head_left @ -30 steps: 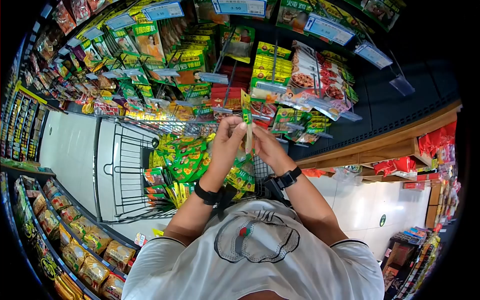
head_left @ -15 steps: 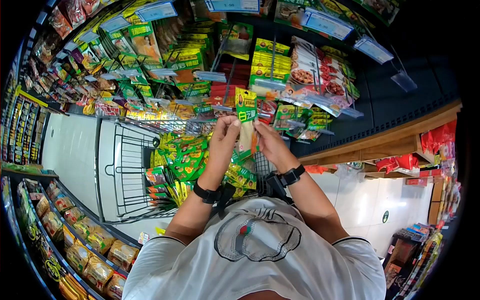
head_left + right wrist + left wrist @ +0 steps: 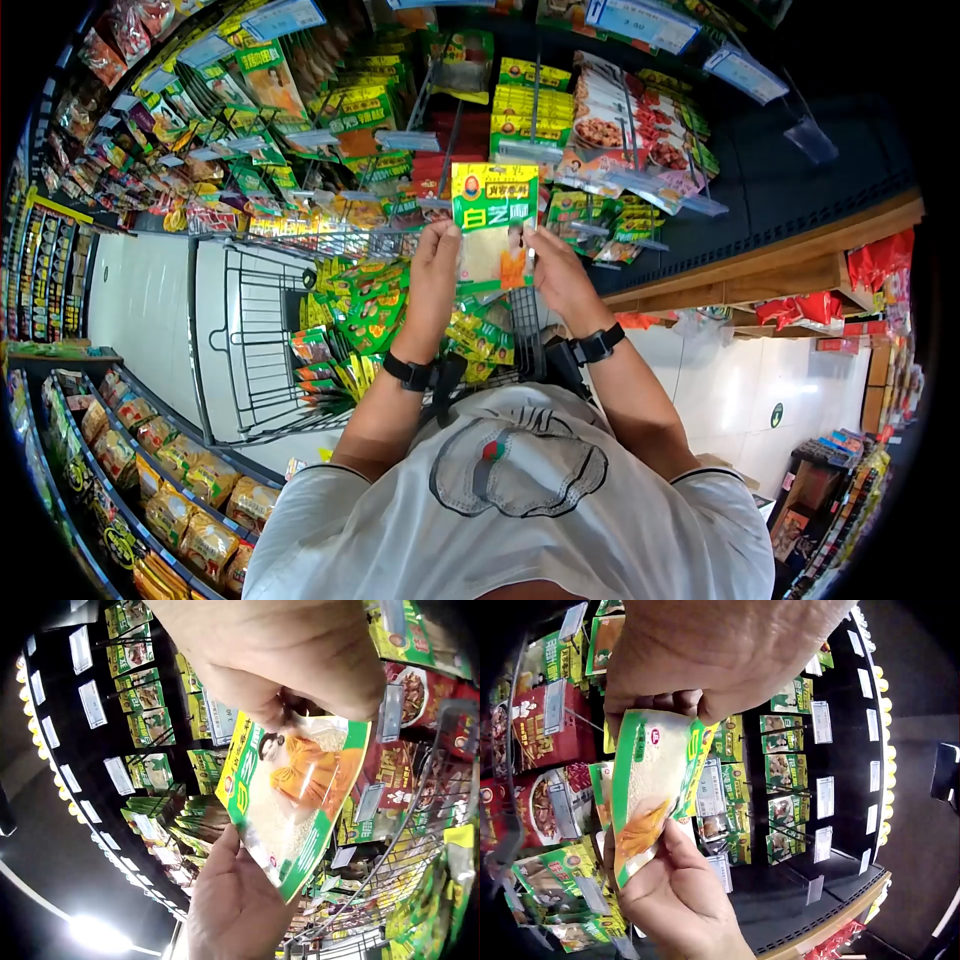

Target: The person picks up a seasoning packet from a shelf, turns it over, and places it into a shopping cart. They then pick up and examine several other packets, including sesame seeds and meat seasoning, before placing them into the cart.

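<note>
Left hand (image 3: 432, 268) pinches the green-yellow packet (image 3: 490, 235) at its 8 o'clock edge, right hand (image 3: 562, 270) at its 4. Packet's held at 12 from the shirt (image 3: 525, 470), printed face toward head cam. From it: cart (image 3: 525, 322) to 7-8, packet pile (image 3: 372, 305) inside; hanging packets (image 3: 530, 105) around 12-1; dark shelf (image 3: 780, 195) at 3.

A packet (image 3: 488, 258) is between the hands (image 3: 433, 270), before the shelf (image 3: 790, 185); other packets (image 3: 372, 312) lie toward the right edge of the cart (image 3: 262, 346).
</note>
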Action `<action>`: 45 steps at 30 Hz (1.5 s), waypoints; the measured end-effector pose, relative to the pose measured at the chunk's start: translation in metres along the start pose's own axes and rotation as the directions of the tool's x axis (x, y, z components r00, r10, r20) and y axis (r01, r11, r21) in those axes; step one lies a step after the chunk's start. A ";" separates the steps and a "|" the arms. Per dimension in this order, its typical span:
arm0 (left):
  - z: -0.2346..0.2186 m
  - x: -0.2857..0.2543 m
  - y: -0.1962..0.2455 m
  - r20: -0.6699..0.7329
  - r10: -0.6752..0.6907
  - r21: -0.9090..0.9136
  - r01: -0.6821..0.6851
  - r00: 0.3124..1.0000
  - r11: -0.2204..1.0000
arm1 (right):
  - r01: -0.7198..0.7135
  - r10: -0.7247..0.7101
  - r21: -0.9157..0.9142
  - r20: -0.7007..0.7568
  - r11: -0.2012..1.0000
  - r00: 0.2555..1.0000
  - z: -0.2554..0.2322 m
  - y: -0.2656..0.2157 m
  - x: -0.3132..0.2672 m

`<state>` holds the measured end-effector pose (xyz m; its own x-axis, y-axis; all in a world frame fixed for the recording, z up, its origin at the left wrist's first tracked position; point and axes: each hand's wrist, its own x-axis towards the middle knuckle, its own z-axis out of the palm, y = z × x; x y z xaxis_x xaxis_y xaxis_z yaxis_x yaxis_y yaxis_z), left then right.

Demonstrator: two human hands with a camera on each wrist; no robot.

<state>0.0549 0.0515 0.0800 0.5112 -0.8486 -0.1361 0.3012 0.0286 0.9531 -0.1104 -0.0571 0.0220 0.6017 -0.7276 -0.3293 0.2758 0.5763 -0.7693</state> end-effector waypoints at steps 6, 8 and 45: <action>0.000 0.003 -0.005 -0.024 -0.006 0.007 0.006 1.000 1.000 | 0.048 -0.045 0.067 -0.040 0.997 0.998 0.015 -0.011 -0.012; -0.001 0.004 -0.008 -0.014 -0.010 0.001 0.010 1.000 1.000 | 0.052 -0.048 0.051 -0.076 0.997 0.996 0.016 -0.012 -0.013; -0.006 0.030 -0.066 0.277 -0.201 -0.480 0.316 0.940 0.819 | 0.272 -0.110 -0.474 0.341 0.838 0.934 0.060 -0.034 -0.052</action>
<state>0.0549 0.0268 0.0110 0.1971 -0.9494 -0.2444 0.7941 0.0084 0.6077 -0.1065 -0.0164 0.0981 0.7869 -0.6161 -0.0364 0.0393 0.1088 -0.9933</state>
